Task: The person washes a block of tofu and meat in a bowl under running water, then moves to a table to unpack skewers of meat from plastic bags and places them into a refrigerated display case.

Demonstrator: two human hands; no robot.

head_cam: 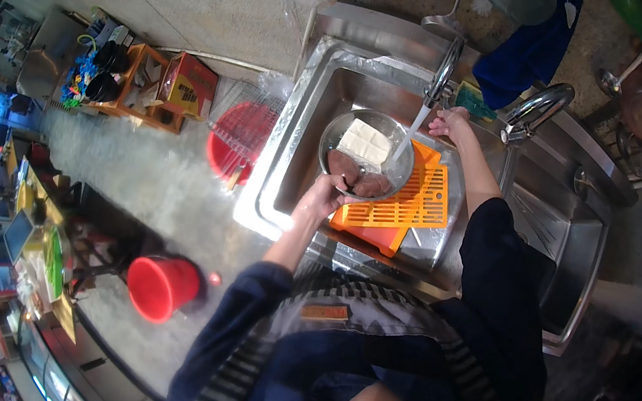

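My left hand point(321, 199) grips the near rim of a round metal bowl point(327, 139) over the left sink basin. In the bowl lie a white block, perhaps tofu point(365, 143), and reddish-brown pieces, perhaps meat or liver point(370, 185). Water point(411, 132) runs from the curved chrome faucet point(443, 72) into the bowl's right side. My right hand point(450, 124) is raised just right of the stream, beside the faucet's base, with its fingers partly spread and nothing seen in them. Beneath and right of the bowl, an orange slotted plastic tray point(430, 201) lies in the basin.
A second faucet point(536, 111) stands over the right basin point(578, 251). A blue cloth point(519, 62), a green-yellow sponge point(474, 102) and a ladle point(445, 25) are behind the sink. Left of it are a wire rack over a red tub point(221, 151) and a red bucket point(157, 294) on the floor.
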